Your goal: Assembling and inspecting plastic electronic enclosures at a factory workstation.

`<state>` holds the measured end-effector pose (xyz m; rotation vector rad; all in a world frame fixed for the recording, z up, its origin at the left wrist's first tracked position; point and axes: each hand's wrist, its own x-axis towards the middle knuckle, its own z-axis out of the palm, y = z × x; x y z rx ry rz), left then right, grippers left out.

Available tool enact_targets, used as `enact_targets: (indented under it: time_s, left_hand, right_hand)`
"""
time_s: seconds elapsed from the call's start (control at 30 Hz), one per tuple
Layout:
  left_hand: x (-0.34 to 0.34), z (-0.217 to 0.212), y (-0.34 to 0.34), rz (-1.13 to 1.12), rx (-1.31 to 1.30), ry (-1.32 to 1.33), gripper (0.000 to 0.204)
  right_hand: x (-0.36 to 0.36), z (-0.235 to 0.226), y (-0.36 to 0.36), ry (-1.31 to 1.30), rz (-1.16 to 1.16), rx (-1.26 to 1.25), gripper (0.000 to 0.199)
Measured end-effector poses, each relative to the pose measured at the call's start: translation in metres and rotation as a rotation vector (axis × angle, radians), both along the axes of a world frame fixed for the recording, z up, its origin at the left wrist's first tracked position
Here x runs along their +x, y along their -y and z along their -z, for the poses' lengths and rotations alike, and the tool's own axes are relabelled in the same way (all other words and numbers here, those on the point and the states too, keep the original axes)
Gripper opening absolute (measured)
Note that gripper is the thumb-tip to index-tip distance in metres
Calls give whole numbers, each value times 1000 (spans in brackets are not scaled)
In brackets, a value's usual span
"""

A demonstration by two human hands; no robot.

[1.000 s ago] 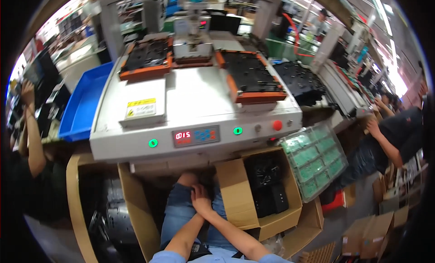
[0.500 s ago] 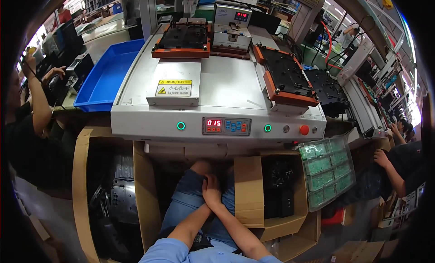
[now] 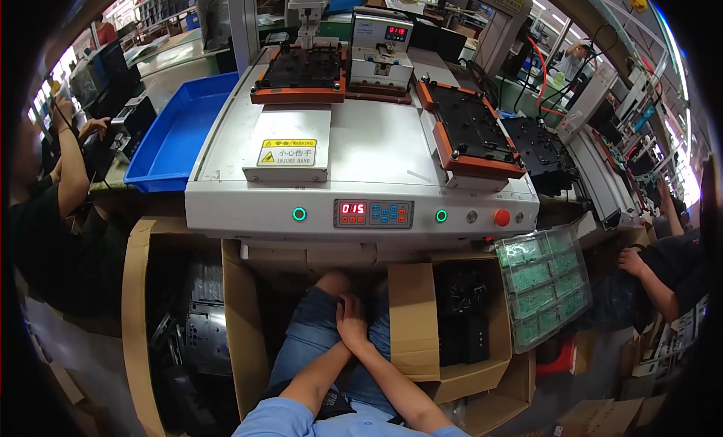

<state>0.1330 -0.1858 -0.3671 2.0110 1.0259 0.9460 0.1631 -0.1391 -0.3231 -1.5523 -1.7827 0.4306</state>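
Below the machine's front edge, the left hand [image 3: 348,316] and right hand [image 3: 360,333] rest pressed together on the person's lap [image 3: 316,339], fingers loosely curled and holding nothing. Cardboard boxes [image 3: 422,324] of black parts flank the knees, under the grey machine [image 3: 361,166] with its green buttons [image 3: 299,213].

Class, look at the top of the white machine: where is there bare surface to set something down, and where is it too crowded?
Bare surface lies on the white machine top, between the yellow warning label and the right orange-framed fixture, down to the control panel. The back is crowded by the left orange-framed fixture and the grey unit. The blue tray beside it looks empty.
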Motion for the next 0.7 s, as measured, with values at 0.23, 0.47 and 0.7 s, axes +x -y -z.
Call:
enact_targets:
  time_s: [0.23,0.47,0.7]
  left_hand:
    - [-15,-18,-12,75,14,-24,35]
    - [-35,-40,-26,143,37,-53,34]
    - [-53,-65,-38,149,62,-69,34]
  right_hand:
    - [2,2,-2,-35,23,18,27]
    - [0,5,-2,-42,5,43,28]
    - [3,-7,1,-9,-8,36,31]
